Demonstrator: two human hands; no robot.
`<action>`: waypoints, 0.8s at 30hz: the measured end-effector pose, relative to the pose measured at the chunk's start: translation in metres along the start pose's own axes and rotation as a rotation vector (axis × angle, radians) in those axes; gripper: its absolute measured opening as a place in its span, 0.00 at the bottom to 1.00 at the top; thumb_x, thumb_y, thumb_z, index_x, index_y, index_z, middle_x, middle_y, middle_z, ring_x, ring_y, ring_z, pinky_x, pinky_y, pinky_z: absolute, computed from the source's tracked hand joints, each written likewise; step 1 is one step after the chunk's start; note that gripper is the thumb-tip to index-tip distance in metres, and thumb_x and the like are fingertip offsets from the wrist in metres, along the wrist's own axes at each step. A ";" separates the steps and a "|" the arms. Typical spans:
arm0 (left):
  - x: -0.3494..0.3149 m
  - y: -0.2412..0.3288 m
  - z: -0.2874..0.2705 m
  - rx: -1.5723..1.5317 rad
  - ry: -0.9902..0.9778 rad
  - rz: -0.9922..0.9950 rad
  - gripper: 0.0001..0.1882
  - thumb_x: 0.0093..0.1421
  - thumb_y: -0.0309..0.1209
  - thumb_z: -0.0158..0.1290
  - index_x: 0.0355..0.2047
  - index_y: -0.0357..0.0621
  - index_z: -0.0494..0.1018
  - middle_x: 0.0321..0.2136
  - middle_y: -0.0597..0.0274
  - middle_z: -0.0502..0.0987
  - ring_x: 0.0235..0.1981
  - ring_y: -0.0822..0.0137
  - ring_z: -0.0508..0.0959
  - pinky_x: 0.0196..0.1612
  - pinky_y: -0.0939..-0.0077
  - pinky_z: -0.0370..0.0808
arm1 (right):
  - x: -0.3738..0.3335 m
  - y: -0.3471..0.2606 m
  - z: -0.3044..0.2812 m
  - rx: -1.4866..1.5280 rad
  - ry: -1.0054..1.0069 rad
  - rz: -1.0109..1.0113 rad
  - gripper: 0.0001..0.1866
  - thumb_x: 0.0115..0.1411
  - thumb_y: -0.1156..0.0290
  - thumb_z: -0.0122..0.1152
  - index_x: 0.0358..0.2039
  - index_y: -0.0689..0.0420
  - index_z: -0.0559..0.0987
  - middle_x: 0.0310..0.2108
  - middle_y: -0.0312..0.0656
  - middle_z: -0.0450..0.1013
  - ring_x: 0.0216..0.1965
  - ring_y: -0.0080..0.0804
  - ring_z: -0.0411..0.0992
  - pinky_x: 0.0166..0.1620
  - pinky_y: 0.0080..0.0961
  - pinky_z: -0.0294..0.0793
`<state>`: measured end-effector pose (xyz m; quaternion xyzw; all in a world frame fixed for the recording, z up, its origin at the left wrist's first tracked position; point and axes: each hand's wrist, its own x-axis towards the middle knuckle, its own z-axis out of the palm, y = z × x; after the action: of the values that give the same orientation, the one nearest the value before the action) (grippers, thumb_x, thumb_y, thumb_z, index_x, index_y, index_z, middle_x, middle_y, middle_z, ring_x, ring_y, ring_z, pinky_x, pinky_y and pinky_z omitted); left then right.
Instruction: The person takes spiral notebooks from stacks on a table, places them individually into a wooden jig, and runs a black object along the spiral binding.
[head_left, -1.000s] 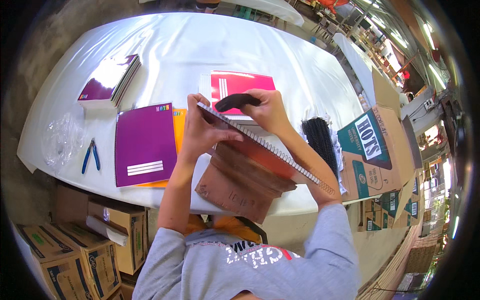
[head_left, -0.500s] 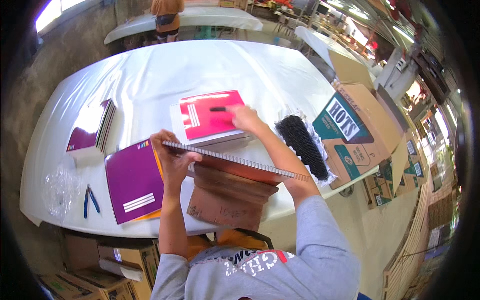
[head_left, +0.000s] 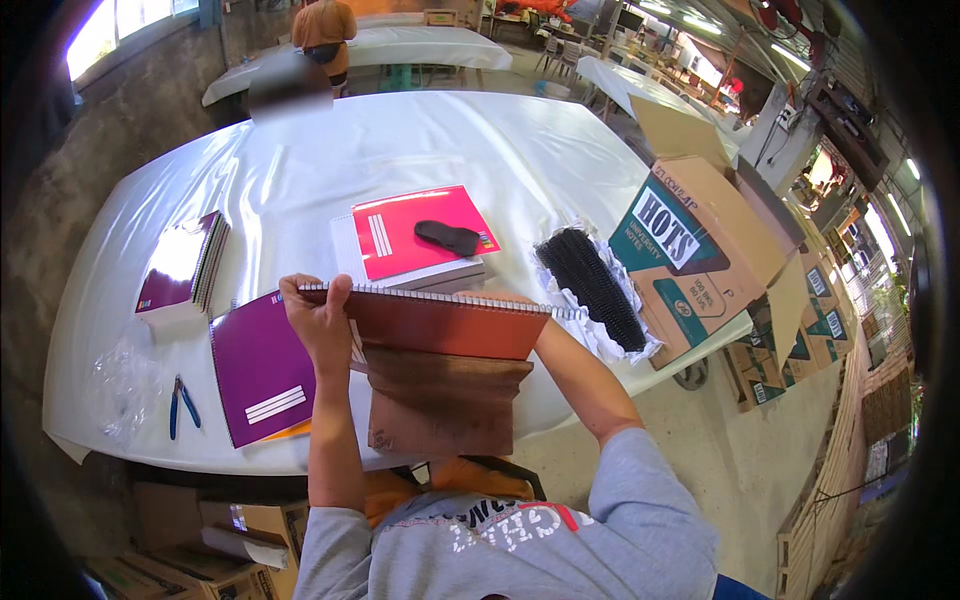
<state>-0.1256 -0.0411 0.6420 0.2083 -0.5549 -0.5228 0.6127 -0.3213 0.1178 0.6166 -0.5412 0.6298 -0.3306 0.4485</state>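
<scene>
My left hand (head_left: pixel 322 312) is closed on the left end of a red-brown spiral notebook (head_left: pixel 430 328), thumb in front. The notebook stands tilted on a brown cardboard-like support (head_left: pixel 440 405), its coil along the upper edge. Some of the coil (head_left: pixel 568 312) sticks out past the right end. My right hand (head_left: pixel 495 296) is behind that coil, mostly hidden, so its fingers do not show. Beyond it, a black oblong pad (head_left: pixel 447 238) lies on a pink-red cover (head_left: pixel 395 250) atop a paper stack. A purple notebook (head_left: pixel 255 360) lies left of the support.
Blue-handled pliers (head_left: pixel 184 405) and crumpled clear plastic (head_left: pixel 125 385) lie at the left, near a notebook stack (head_left: pixel 180 270). On the right are a bundle of black coils (head_left: pixel 592 290) and an open carton (head_left: pixel 690 250). A person (head_left: pixel 322 40) stands by the far table.
My right hand has let go of the black pad, now lying on the pink-red cover, and come back behind the notebook. The notebook has shifted left and levelled.
</scene>
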 end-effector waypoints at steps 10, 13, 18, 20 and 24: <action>-0.009 -0.007 0.006 -0.086 0.083 0.026 0.23 0.48 0.40 0.64 0.25 0.44 0.59 0.20 0.75 0.56 0.21 0.82 0.58 0.24 0.90 0.58 | -0.059 0.023 0.005 -0.155 0.138 0.126 0.23 0.56 0.61 0.56 0.50 0.60 0.70 0.49 0.45 0.69 0.50 0.30 0.65 0.52 0.26 0.62; -0.003 -0.006 0.012 -0.022 0.133 -0.052 0.21 0.51 0.42 0.61 0.25 0.45 0.60 0.20 0.74 0.57 0.21 0.82 0.57 0.24 0.90 0.56 | -0.081 0.028 0.008 -0.226 0.149 0.143 0.22 0.57 0.63 0.55 0.50 0.61 0.70 0.49 0.45 0.70 0.49 0.29 0.66 0.52 0.24 0.63; 0.044 0.021 0.023 -0.149 0.182 -0.033 0.20 0.53 0.41 0.59 0.23 0.45 0.59 0.19 0.72 0.60 0.22 0.80 0.58 0.25 0.86 0.58 | -0.098 0.029 0.007 0.053 0.189 -0.009 0.17 0.58 0.66 0.54 0.45 0.61 0.74 0.42 0.41 0.74 0.43 0.25 0.69 0.48 0.22 0.66; 0.074 0.046 0.016 -0.193 0.191 0.025 0.18 0.54 0.39 0.58 0.22 0.46 0.60 0.18 0.71 0.63 0.20 0.80 0.60 0.23 0.87 0.59 | -0.097 0.021 -0.002 -0.145 0.083 0.171 0.15 0.59 0.64 0.55 0.41 0.62 0.77 0.37 0.39 0.76 0.39 0.23 0.70 0.45 0.22 0.67; 0.120 0.083 -0.004 -0.544 0.150 0.134 0.16 0.57 0.40 0.52 0.31 0.40 0.63 0.27 0.53 0.73 0.24 0.62 0.77 0.26 0.70 0.78 | -0.081 -0.012 -0.023 0.001 0.493 0.062 0.18 0.61 0.59 0.51 0.44 0.57 0.76 0.34 0.39 0.76 0.38 0.22 0.72 0.43 0.22 0.68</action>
<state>-0.1070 -0.1167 0.7657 0.0374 -0.3601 -0.5937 0.7186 -0.3371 0.1929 0.6535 -0.4243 0.7364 -0.4391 0.2913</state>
